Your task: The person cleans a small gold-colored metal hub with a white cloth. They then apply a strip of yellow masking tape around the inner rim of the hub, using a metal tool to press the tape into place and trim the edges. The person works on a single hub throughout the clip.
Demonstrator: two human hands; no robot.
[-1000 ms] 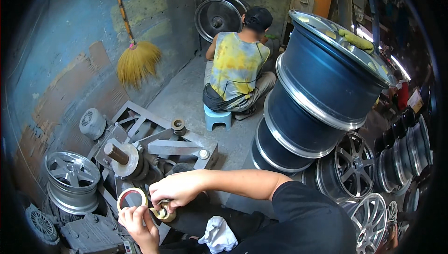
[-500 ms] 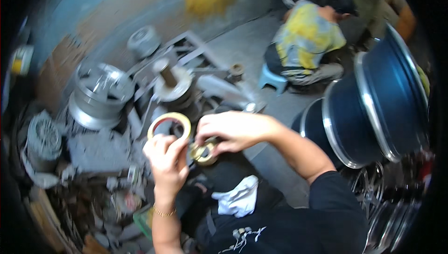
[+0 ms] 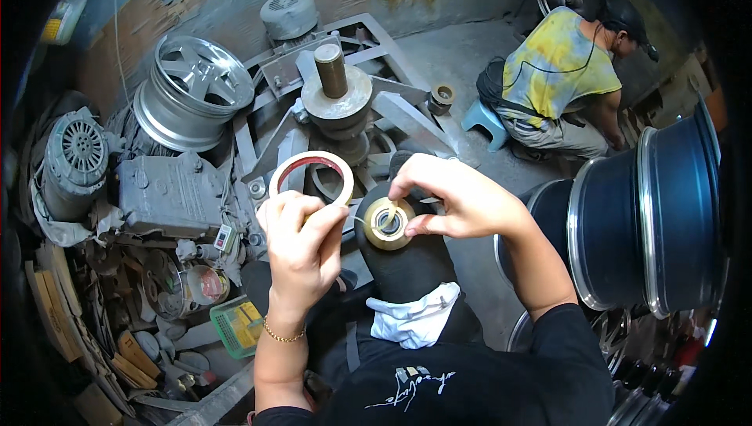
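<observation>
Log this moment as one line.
left hand: holding tape roll | right hand: fingers on round brass-coloured part | white cloth: on lap

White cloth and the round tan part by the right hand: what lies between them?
Between the white cloth and the round tan part at the right hand lies only a stretch of the person's dark-clad leg, as the head view shows.
</observation>
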